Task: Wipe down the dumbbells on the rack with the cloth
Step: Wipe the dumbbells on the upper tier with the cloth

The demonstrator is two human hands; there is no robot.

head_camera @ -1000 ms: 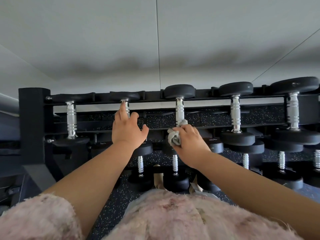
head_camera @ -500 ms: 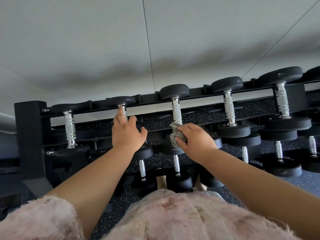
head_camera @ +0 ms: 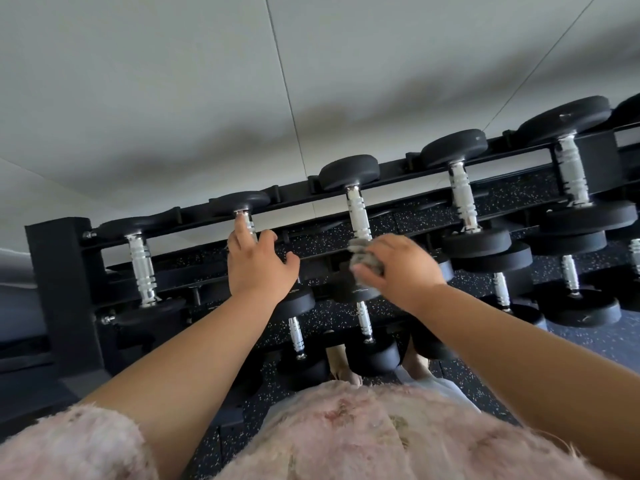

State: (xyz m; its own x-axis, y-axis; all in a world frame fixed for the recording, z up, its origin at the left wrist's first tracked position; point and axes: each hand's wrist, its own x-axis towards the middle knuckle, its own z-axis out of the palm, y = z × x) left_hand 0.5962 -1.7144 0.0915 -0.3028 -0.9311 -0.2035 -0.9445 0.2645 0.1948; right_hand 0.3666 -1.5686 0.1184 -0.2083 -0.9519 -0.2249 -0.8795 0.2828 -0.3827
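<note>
A black rack (head_camera: 59,271) carries a top row of black dumbbells with ribbed chrome handles. My left hand (head_camera: 256,265) rests on the second dumbbell (head_camera: 242,202) from the left, its index finger lying along the handle. My right hand (head_camera: 398,268) grips a bunched grey cloth (head_camera: 363,258) at the lower end of the third dumbbell's handle (head_camera: 358,213), against its near black head. Further dumbbells (head_camera: 460,192) follow on the right, and a lower row (head_camera: 363,320) lies beneath my hands.
A pale wall (head_camera: 242,81) rises behind the rack. The floor (head_camera: 588,341) is dark speckled rubber. My fuzzy pink top (head_camera: 346,434) fills the bottom of the view, and feet show just above it.
The view has tilted, so the rack now slants up to the right. My right hand with the cloth has slid a little along the third dumbbell. The left hand has stayed on the second dumbbell.
</note>
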